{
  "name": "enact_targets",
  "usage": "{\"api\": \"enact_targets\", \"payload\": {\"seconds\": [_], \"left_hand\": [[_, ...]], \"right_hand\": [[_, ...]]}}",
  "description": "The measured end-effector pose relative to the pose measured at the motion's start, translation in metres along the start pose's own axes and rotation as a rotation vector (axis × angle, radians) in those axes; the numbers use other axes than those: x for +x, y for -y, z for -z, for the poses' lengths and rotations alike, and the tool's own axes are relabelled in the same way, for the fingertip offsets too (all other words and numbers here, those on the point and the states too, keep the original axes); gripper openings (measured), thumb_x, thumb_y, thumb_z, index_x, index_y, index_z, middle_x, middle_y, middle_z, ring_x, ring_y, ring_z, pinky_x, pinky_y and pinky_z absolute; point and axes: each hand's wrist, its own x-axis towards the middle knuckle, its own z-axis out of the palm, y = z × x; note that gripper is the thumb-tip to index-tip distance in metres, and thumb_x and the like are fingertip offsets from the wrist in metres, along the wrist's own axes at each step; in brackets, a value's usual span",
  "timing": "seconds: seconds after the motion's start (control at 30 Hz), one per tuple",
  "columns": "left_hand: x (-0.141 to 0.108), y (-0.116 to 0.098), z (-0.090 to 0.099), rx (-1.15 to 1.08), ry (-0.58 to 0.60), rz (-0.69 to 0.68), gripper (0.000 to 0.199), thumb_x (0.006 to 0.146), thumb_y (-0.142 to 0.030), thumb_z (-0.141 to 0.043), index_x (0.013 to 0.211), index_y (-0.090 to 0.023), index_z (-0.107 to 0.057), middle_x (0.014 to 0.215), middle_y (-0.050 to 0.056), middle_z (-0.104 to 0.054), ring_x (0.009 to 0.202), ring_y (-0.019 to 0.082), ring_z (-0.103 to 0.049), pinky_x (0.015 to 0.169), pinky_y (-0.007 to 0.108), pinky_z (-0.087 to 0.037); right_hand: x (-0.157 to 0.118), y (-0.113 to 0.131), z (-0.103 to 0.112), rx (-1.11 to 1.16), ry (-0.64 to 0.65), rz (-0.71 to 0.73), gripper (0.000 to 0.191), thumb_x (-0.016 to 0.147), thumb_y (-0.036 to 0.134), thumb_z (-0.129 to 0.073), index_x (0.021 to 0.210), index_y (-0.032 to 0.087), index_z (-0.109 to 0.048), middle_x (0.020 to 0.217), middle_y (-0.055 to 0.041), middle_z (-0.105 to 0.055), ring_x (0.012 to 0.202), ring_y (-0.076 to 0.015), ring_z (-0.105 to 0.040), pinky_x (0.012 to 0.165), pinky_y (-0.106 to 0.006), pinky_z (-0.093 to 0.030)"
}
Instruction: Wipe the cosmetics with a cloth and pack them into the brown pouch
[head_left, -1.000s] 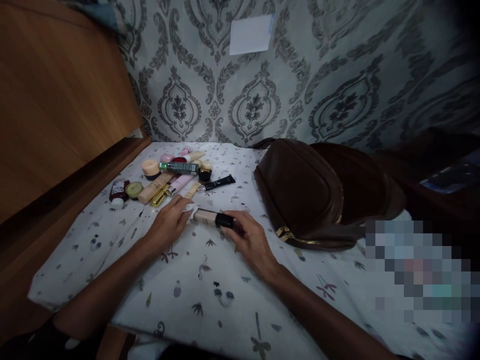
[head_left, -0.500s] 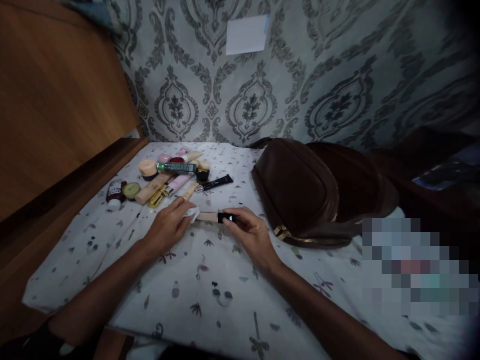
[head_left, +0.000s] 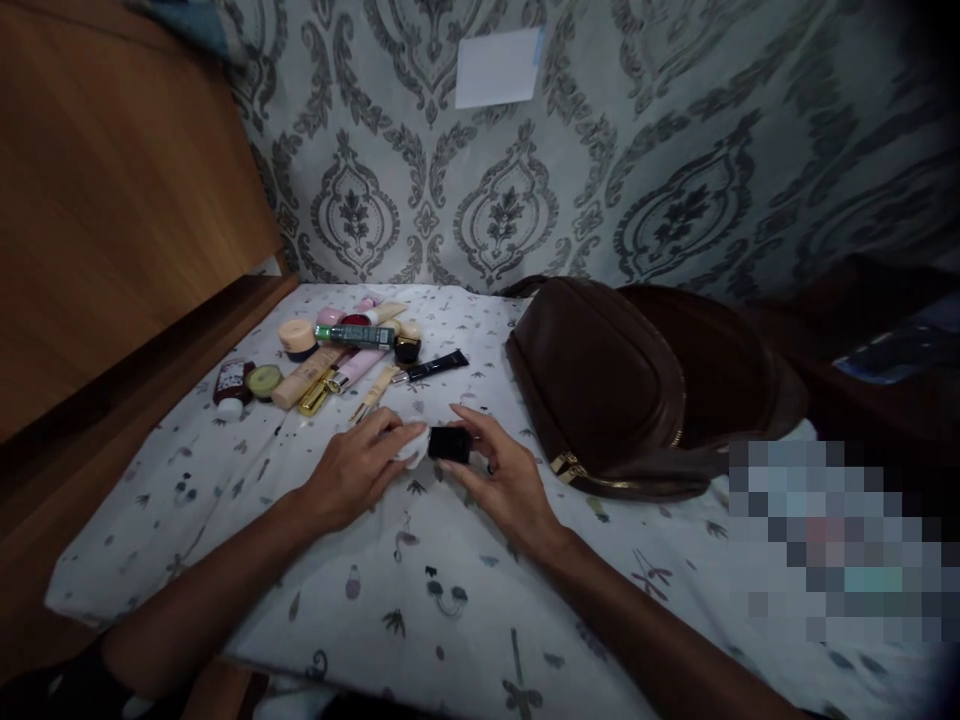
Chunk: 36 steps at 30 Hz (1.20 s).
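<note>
My left hand [head_left: 360, 472] is closed on a crumpled white wipe [head_left: 410, 446], pinched between thumb and fingers. The wipe sits right beside a black cap [head_left: 449, 444], the end of a cosmetic tube whose beige body is hidden now. From the right, my right hand [head_left: 504, 478] grips the cap with the thumb below and the fingers above. Beyond my hands a pale yellow tube [head_left: 373, 393] and a black tube [head_left: 431, 367] lie on the patterned white cloth [head_left: 300, 640].
A heap of cosmetics lies at the back left, with a green tube [head_left: 356, 336], a gold tube [head_left: 318, 392] and a dark red bottle [head_left: 233, 385]. The brown leather bag [head_left: 592, 370] stands at the right. A wooden panel [head_left: 127, 180] borders the left.
My left hand and the wipe have moved right along the tube, up against the black cap. The beige body that showed between my hands is now covered.
</note>
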Motion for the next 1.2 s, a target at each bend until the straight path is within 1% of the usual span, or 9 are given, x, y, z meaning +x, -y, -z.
{"api": "enact_targets", "payload": {"seconds": [0.13, 0.27, 0.47, 0.6, 0.73, 0.9, 1.03, 1.13, 1.2], "left_hand": [[0.001, 0.016, 0.009, -0.063, 0.15, 0.132, 0.035, 0.1, -0.032, -0.043, 0.131, -0.02, -0.056, 0.107, 0.007, -0.058, 0.091, 0.018, -0.061, 0.077, 0.029, -0.052], [0.001, 0.03, 0.016, -0.143, 0.285, 0.264, 0.039, 0.1, -0.038, -0.045, 0.132, -0.021, -0.056, 0.117, 0.009, -0.059, 0.108, 0.023, -0.06, 0.092, 0.036, -0.05], [0.0, 0.042, 0.019, -0.267, 0.379, 0.283, 0.042, 0.096, -0.043, -0.052, 0.134, -0.024, -0.052, 0.129, 0.008, -0.06, 0.117, 0.025, -0.058, 0.099, 0.039, -0.047], [-0.001, 0.038, 0.014, -0.187, 0.358, 0.256, 0.038, 0.094, -0.04, -0.056, 0.128, -0.023, -0.054, 0.124, 0.008, -0.063, 0.111, 0.026, -0.061, 0.094, 0.039, -0.049], [-0.001, 0.032, 0.01, -0.112, 0.353, 0.238, 0.031, 0.092, -0.035, -0.059, 0.12, -0.021, -0.055, 0.117, 0.008, -0.063, 0.107, 0.026, -0.062, 0.089, 0.037, -0.051], [0.001, 0.027, 0.011, -0.147, 0.361, 0.119, 0.017, 0.092, -0.024, -0.059, 0.108, -0.021, -0.061, 0.104, 0.005, -0.065, 0.099, 0.022, -0.063, 0.083, 0.031, -0.05], [-0.001, 0.023, 0.006, -0.198, 0.258, 0.142, 0.029, 0.093, -0.018, -0.052, 0.121, -0.021, -0.06, 0.11, 0.007, -0.062, 0.103, 0.022, -0.062, 0.087, 0.032, -0.051], [-0.003, 0.017, -0.001, -0.241, 0.137, 0.191, 0.039, 0.094, -0.015, -0.047, 0.133, -0.019, -0.052, 0.115, 0.009, -0.06, 0.107, 0.023, -0.059, 0.092, 0.036, -0.05], [-0.001, 0.013, -0.004, -0.286, 0.11, 0.183, 0.041, 0.094, -0.013, -0.046, 0.134, -0.018, -0.051, 0.116, 0.01, -0.06, 0.108, 0.023, -0.059, 0.094, 0.037, -0.05]], "right_hand": [[0.002, -0.004, 0.0, 0.138, -0.034, -0.134, 0.055, 0.075, 0.028, -0.079, 0.128, 0.026, -0.06, 0.11, -0.0058, -0.068, 0.102, -0.0229, -0.065, 0.095, -0.041, -0.052], [0.007, -0.004, 0.0, 0.278, -0.087, -0.239, 0.053, 0.069, 0.031, -0.083, 0.118, 0.024, -0.065, 0.104, -0.0049, -0.068, 0.098, -0.0214, -0.066, 0.091, -0.038, -0.053], [0.013, -0.001, 0.0, 0.404, -0.157, -0.325, 0.044, 0.066, 0.036, -0.085, 0.104, 0.023, -0.069, 0.1, -0.0045, -0.071, 0.096, -0.0207, -0.066, 0.093, -0.04, -0.053], [0.013, 0.0, 0.0, 0.42, -0.147, -0.363, 0.045, 0.068, 0.036, -0.083, 0.108, 0.024, -0.068, 0.106, -0.0047, -0.07, 0.101, -0.0208, -0.065, 0.097, -0.04, -0.05], [0.012, 0.0, -0.001, 0.462, -0.12, -0.42, 0.055, 0.069, 0.036, -0.082, 0.121, 0.026, -0.064, 0.096, -0.001, -0.067, 0.088, -0.017, -0.064, 0.084, -0.035, -0.054], [0.011, 0.0, 0.0, 0.449, -0.084, -0.405, 0.058, 0.072, 0.037, -0.079, 0.126, 0.025, -0.062, 0.084, 0.0013, -0.063, 0.074, -0.014, -0.059, 0.072, -0.031, -0.053], [0.013, 0.002, 0.003, 0.466, -0.075, -0.381, 0.061, 0.073, 0.037, -0.078, 0.129, 0.026, -0.055, 0.091, 0.0002, -0.066, 0.077, -0.0146, -0.06, 0.072, -0.03, -0.052], [0.016, 0.0, 0.006, 0.497, -0.076, -0.371, 0.054, 0.071, 0.038, -0.079, 0.118, 0.026, -0.055, 0.097, -0.0015, -0.068, 0.077, -0.0152, -0.061, 0.07, -0.03, -0.052], [0.017, -0.001, 0.007, 0.496, -0.071, -0.358, 0.047, 0.069, 0.038, -0.08, 0.108, 0.025, -0.057, 0.096, -0.0017, -0.069, 0.075, -0.0151, -0.061, 0.07, -0.03, -0.052]]}}
